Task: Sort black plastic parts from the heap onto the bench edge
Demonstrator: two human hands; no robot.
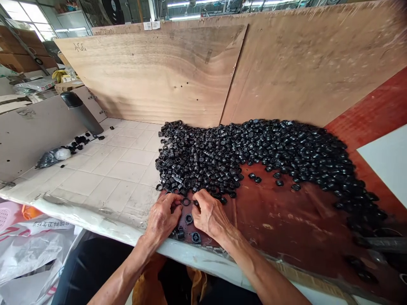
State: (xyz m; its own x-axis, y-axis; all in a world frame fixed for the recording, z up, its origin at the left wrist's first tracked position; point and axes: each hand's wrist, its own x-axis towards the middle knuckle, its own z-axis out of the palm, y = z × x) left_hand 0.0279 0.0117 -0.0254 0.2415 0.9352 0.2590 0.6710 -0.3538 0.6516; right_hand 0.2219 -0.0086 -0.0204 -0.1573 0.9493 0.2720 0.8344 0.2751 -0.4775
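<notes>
A big heap of small black plastic rings and caps (pixel 254 148) spreads across a reddish-brown board (pixel 286 220). My left hand (pixel 162 218) and my right hand (pixel 210 214) rest side by side at the heap's near edge, fingers curled and pinched at the small parts. What each hand grips is too small to make out. A loose black ring (pixel 186 201) lies between the two hands. A few more black parts (pixel 196 237) sit just below them near the table's front edge.
Plywood sheets (pixel 165 72) stand upright behind the heap. A tiled surface (pixel 111 169) lies to the left, with a dark cylindrical flask (pixel 81 111), a black bag (pixel 52 156) and a few stray parts. Plastic bags (pixel 28 254) hang below left.
</notes>
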